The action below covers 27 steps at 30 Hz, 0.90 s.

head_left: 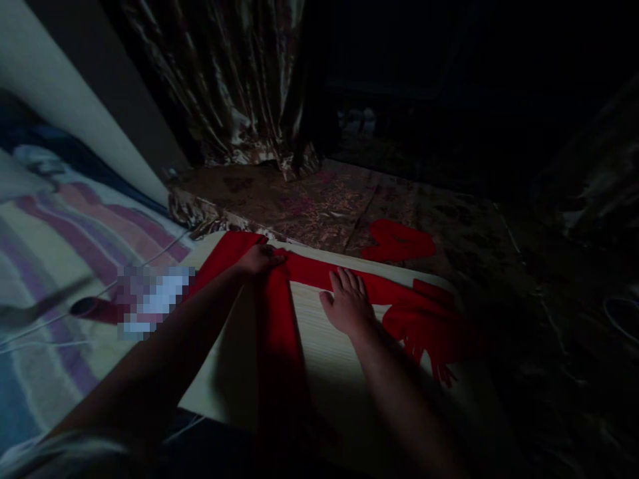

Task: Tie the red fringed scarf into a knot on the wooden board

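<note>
A long red scarf (319, 269) with fringed ends lies across a pale wood-grained board (324, 332). One strip of it runs along the far edge, another comes down toward me, and a third slants to the left. My left hand (259, 259) is at the spot where the strips meet, its fingers closed on the cloth. Flat on the far strip lies my right hand (347, 303), fingers spread. To its right the scarf is bunched, with fringe hanging over the board. The near end fades into shadow.
A separate red cloth piece (399, 241) lies on a patterned cloth-covered ledge (309, 199) behind the board. A patterned curtain (234, 80) hangs above. At left are a striped bedspread (54, 233), a dark-red cylinder (97, 309) and white cables. The right side is very dark.
</note>
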Motion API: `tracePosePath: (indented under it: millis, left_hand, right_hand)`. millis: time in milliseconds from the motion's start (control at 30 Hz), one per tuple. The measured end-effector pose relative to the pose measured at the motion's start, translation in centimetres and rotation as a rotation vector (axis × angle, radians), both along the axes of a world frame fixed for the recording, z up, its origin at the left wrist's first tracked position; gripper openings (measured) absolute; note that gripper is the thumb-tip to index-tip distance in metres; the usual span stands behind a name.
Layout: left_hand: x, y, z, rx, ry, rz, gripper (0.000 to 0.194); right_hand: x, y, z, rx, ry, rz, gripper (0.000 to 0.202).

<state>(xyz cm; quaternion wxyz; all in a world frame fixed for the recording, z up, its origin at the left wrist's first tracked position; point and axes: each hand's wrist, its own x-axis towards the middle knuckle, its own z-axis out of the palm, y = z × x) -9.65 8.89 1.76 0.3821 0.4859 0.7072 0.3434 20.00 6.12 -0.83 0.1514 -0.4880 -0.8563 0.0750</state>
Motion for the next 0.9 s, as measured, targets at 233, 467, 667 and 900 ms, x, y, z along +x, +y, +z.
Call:
tracePosePath:
  millis: [233, 467, 667, 900]
  left_hand:
    - [-0.1, -0.2, -0.4, 0.035, -0.025, 0.061, 0.04]
    - [-0.6, -0.3, -0.6, 0.062, 0.019, -0.02, 0.043]
    - [-1.1, -0.2, -1.2, 0.018, -0.05, -0.065, 0.046]
    - [-1.6, -0.4, -1.0, 0.054, -0.095, -0.122, 0.049]
  right_hand:
    - [-0.2, 0.6, -0.7, 0.068, -0.006, -0.008, 0.062]
    - [-0.4, 0.4, -0.2, 0.069, -0.033, -0.023, 0.061]
    - [-1.1, -0.1, 0.4, 0.084, -0.029, -0.077, 0.06]
    - [-1.9, -0.7, 0.7, 0.111, 0.005, -0.156, 0.057]
